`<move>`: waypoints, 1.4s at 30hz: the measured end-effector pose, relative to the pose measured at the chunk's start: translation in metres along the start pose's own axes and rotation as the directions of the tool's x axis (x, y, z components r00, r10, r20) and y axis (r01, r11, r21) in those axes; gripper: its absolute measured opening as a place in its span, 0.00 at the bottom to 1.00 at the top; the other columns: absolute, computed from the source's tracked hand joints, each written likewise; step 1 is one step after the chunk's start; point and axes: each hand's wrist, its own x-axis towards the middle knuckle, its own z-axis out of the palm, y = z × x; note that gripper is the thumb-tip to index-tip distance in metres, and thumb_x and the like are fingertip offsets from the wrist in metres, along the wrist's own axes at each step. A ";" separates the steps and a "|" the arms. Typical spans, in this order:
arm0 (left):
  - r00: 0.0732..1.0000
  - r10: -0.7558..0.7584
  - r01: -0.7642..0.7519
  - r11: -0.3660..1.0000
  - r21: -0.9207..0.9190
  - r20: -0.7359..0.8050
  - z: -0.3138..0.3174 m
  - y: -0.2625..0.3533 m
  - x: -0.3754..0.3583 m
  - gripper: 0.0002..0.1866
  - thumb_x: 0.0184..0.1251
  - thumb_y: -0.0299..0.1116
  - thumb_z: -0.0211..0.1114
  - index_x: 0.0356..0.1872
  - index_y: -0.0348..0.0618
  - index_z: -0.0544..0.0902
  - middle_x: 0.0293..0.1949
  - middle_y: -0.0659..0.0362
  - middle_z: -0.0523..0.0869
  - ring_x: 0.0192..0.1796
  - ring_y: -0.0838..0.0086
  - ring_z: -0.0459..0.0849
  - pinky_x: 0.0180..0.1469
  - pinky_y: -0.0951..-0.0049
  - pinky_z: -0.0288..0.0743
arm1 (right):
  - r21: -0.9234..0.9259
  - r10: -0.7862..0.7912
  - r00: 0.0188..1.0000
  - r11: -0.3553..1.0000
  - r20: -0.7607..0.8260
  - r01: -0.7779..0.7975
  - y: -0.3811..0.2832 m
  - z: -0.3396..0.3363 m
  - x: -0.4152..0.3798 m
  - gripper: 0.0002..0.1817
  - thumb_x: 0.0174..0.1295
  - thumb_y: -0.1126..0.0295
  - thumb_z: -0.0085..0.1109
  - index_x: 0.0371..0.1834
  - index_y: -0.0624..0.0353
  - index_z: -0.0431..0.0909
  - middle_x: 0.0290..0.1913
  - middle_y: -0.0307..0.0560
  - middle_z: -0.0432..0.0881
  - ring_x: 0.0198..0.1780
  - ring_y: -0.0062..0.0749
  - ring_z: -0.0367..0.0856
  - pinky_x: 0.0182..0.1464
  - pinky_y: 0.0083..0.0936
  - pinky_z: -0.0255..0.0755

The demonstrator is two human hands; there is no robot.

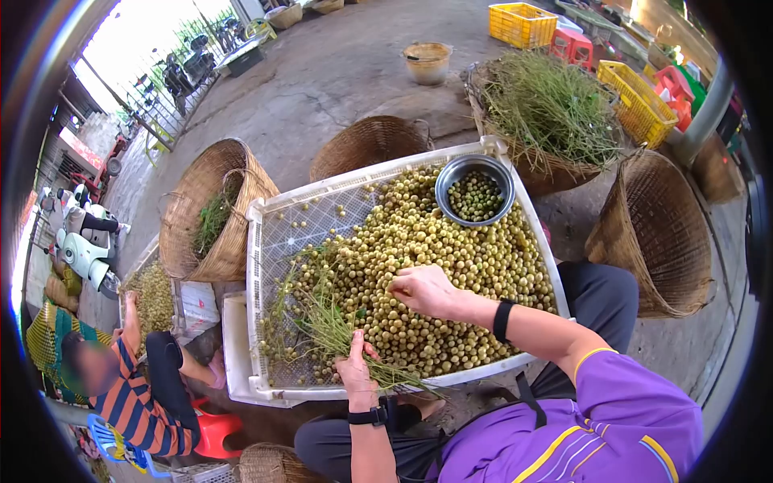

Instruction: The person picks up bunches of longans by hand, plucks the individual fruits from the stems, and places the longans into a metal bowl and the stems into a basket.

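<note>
A white plastic crate (274, 216) in front of me holds a wide heap of small round yellow-brown fruits (435, 266). My left hand (357, 372) is closed around a bunch of thin green stems (332, 322) over the crate's near edge, with the stems fanning out over the fruits. Above the middle of the heap is my right hand (425, 291), its fingers curled together. Whatever those fingers hold, if anything, cannot be made out. In the crate's far right corner a metal bowl (441, 196) contains smaller, greener fruits.
Woven baskets stand around the crate: one (258, 185) at left with some stems, one (370, 145) behind, one (660, 233) at right. Cut stems (555, 105) fill another. A co-worker (145, 386) sits at left beside a fruit tray (153, 294). A bucket (427, 64) stands farther back.
</note>
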 end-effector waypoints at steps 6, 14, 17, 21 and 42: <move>1.000 0.027 -0.027 0.999 0.019 -0.004 -0.002 -0.002 -0.005 0.07 0.62 0.31 0.62 0.34 0.37 0.78 0.18 0.62 0.74 0.18 0.77 0.70 0.19 0.77 0.66 | -0.142 -0.126 0.983 0.979 0.133 0.144 0.004 0.031 0.023 0.02 0.48 0.69 0.59 0.24 0.54 0.80 0.28 0.42 0.75 0.35 0.37 0.76 0.31 0.33 0.71; 0.999 0.031 -0.031 0.999 0.014 -0.022 -0.012 -0.005 -0.005 0.09 0.60 0.33 0.64 0.35 0.37 0.79 0.17 0.64 0.72 0.17 0.79 0.70 0.20 0.77 0.66 | -0.269 -0.102 0.970 0.950 0.223 0.162 0.011 0.037 0.021 0.05 0.46 0.73 0.59 0.27 0.58 0.78 0.31 0.48 0.76 0.34 0.41 0.78 0.33 0.34 0.71; 0.999 0.039 -0.039 0.999 0.030 -0.001 -0.005 -0.002 -0.007 0.10 0.60 0.34 0.64 0.35 0.37 0.79 0.18 0.64 0.73 0.18 0.79 0.70 0.20 0.77 0.66 | -0.039 0.016 0.994 0.999 0.104 -0.012 0.002 0.026 0.011 0.05 0.53 0.72 0.56 0.31 0.59 0.77 0.32 0.48 0.77 0.35 0.41 0.78 0.36 0.36 0.71; 0.987 0.039 -0.051 0.996 0.069 0.159 0.018 -0.002 -0.010 0.12 0.61 0.37 0.65 0.36 0.37 0.79 0.20 0.64 0.74 0.19 0.79 0.71 0.19 0.78 0.67 | 0.257 0.308 0.944 0.909 0.117 -0.328 -0.026 0.018 -0.009 0.07 0.60 0.69 0.52 0.33 0.61 0.76 0.33 0.50 0.80 0.36 0.40 0.80 0.39 0.33 0.73; 0.987 0.014 -0.049 0.977 0.210 0.163 -0.016 0.007 0.010 0.11 0.55 0.28 0.67 0.40 0.39 0.78 0.20 0.65 0.74 0.19 0.82 0.71 0.22 0.80 0.67 | 0.108 -0.016 0.645 0.989 0.764 -0.104 -0.066 0.008 -0.147 0.09 0.55 0.65 0.55 0.29 0.60 0.78 0.27 0.49 0.80 0.30 0.40 0.80 0.29 0.34 0.71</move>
